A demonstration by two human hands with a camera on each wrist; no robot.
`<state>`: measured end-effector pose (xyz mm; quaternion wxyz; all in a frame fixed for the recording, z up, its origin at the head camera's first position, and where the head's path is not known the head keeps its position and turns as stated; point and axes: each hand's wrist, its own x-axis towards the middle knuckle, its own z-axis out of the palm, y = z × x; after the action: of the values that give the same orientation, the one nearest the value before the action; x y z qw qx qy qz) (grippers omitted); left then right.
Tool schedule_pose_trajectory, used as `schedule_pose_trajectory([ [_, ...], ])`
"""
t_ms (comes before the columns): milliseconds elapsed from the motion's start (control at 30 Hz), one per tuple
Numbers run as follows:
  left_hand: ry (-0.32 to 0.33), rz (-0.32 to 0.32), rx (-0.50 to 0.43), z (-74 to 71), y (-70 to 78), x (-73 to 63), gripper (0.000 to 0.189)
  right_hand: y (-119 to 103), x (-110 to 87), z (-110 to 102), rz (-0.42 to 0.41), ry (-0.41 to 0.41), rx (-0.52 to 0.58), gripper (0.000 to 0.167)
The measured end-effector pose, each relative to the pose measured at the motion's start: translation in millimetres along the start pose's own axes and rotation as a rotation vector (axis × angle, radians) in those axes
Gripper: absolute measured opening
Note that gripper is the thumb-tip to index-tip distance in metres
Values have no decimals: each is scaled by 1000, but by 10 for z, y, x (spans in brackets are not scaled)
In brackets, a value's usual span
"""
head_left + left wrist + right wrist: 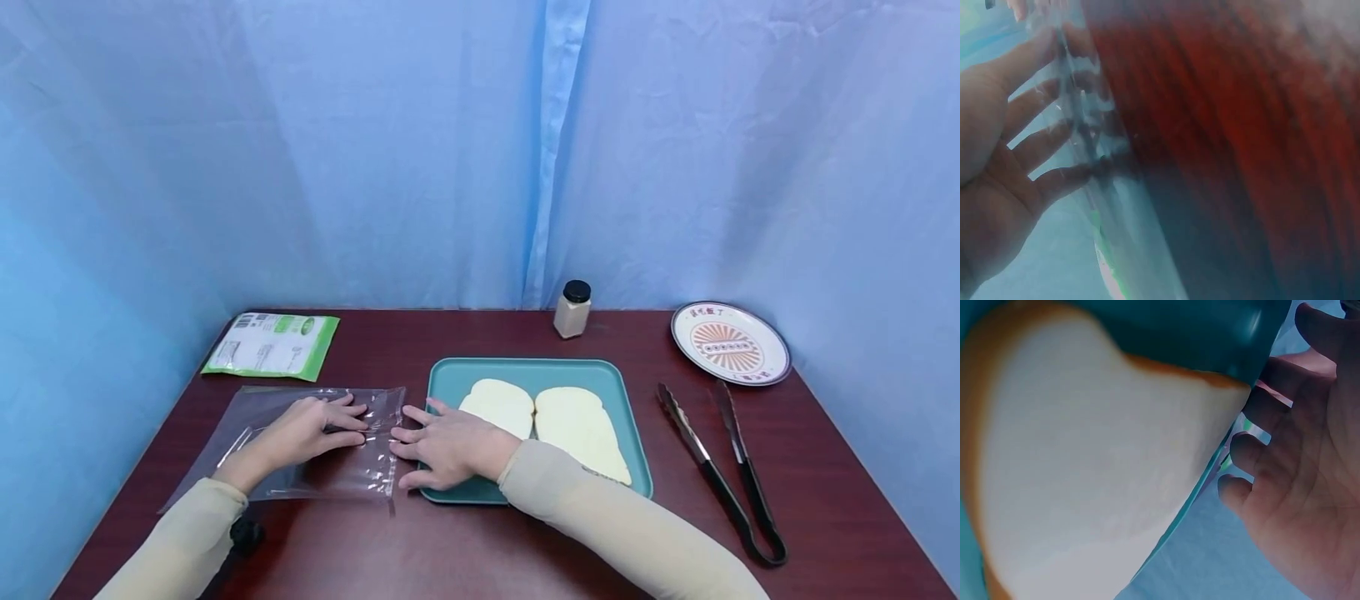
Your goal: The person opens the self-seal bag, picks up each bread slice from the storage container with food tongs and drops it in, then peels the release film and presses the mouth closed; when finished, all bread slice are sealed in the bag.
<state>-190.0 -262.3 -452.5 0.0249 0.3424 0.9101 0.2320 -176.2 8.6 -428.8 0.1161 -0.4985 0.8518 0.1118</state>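
A clear plastic bag (341, 483) lies flat on the left of the dark red table. My left hand (303, 429) rests on it with fingers spread, pointing right; in the left wrist view the fingers (1041, 137) touch the clear film. My right hand (450, 446) reaches left across the edge of a teal tray (525, 367), its fingertips at the bag's right edge. Two slices of white bread (577, 425) lie side by side in the tray, partly behind my right forearm. The right wrist view shows one slice (1097, 450) close up beside the spread right fingers.
A green and white packet (270, 346) lies behind the bag. A black-lidded jar (572, 310) stands behind the tray. On the right are a patterned plate (731, 343) and black-handled tongs (723, 483). Blue curtains (405, 167) surround the table.
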Motion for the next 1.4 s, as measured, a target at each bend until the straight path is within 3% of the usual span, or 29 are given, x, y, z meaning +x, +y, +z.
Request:
schedule_pose_trajectory([
  [367,140,-83,-73,-243,39,-98,20,-14,23,-89,-7,-23,17,60],
  [600,109,-146,-115,-410,71,-162,20,-32,16,-87,3,-62,64,56],
  [767,68,-150,-96,-498,99,-204,23,-25,6,-75,4,-58,77,56],
  [933,93,-112,-51,-521,102,-247,21,-15,-5,-71,9,-62,91,56],
  [1167,116,-143,-54,-550,55,-325,22,-11,-23,-54,8,-54,88,57],
  [1400,149,-120,-17,-581,11,-379,21,-1,-38,-34,15,-37,87,56],
])
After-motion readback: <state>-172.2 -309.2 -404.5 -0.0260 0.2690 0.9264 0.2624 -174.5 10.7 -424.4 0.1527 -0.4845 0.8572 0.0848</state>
